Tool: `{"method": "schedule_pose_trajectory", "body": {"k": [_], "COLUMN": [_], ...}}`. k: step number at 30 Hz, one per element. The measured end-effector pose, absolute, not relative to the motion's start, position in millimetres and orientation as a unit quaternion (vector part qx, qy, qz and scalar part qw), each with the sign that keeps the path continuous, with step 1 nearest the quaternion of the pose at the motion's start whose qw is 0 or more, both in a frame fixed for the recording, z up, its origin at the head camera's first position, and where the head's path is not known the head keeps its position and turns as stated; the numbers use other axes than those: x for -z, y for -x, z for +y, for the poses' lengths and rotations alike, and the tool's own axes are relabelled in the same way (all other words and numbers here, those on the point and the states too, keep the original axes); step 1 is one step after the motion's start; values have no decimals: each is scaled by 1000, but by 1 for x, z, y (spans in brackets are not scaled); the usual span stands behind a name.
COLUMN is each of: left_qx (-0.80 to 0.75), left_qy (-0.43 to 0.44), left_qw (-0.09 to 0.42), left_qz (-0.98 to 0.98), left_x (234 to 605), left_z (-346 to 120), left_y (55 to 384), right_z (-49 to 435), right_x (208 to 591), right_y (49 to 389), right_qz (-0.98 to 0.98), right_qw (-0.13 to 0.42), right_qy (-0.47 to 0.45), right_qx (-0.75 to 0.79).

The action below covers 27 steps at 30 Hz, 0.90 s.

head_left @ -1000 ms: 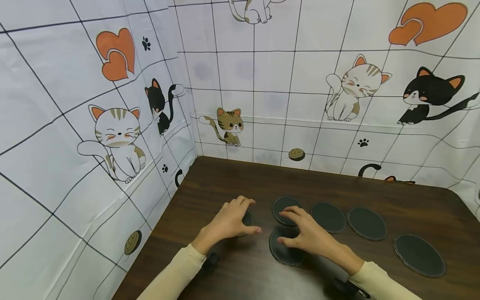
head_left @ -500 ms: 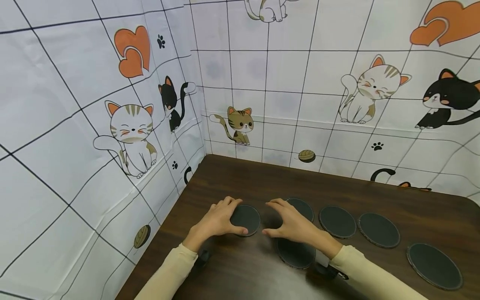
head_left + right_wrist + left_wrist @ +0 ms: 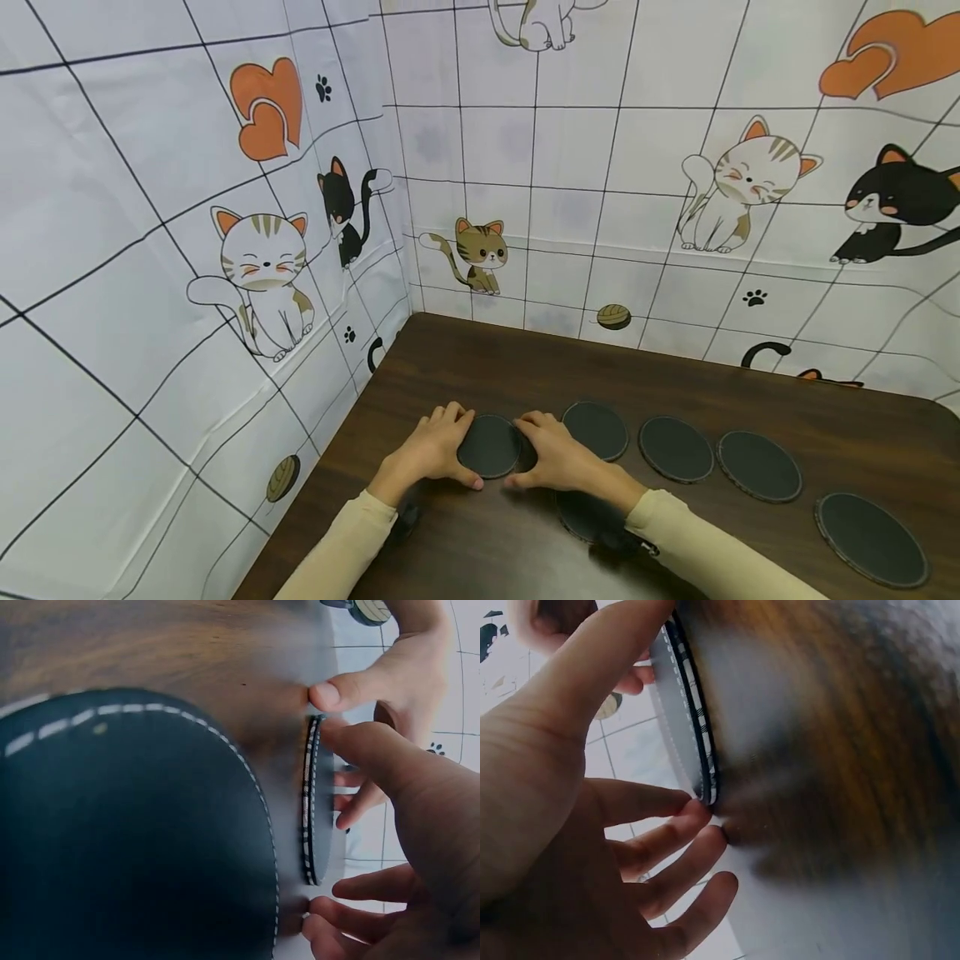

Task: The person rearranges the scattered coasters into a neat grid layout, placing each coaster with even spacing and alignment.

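A round dark coaster with a pale stitched edge lies on the brown table between my two hands. My left hand grips its left side; in the left wrist view the index fingertip meets the coaster's rim, with the thumb at the other end. From the right, my right hand curves toward the same coaster. In the right wrist view its thumb touches or nearly touches one end of the coaster, while the other fingers stay slightly off the opposite end.
Under the right forearm lies another coaster, partly covered. Further coasters stretch rightward: one behind the right hand, then a coaster, a coaster and a coaster. White cat-print sheeting rises behind the table.
My right hand has moved left, from above the other coasters to the right side of the leftmost one. My left hand has come down around its left side. The head view has shifted slightly.
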<state>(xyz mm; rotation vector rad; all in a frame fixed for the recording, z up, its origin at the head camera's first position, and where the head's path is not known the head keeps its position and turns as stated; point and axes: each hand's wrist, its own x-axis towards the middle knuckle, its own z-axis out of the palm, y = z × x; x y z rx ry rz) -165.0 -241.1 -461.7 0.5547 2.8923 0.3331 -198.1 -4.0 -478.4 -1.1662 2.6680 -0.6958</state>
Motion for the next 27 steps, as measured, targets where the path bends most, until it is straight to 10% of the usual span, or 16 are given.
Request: {"method": "schedule_pose_trajectory", "body": {"k": [27], "left_qx": [-106], "left_qy": [-226], "left_qw": [19], "left_qz": [968], "left_x": [457], "left_z": [-219], "left_y": [166], "right_z": [14], "right_x": [477], "right_y": [181], "right_qz": [893], "right_qw": [36], "right_qy": [339], "right_qx": [295]}}
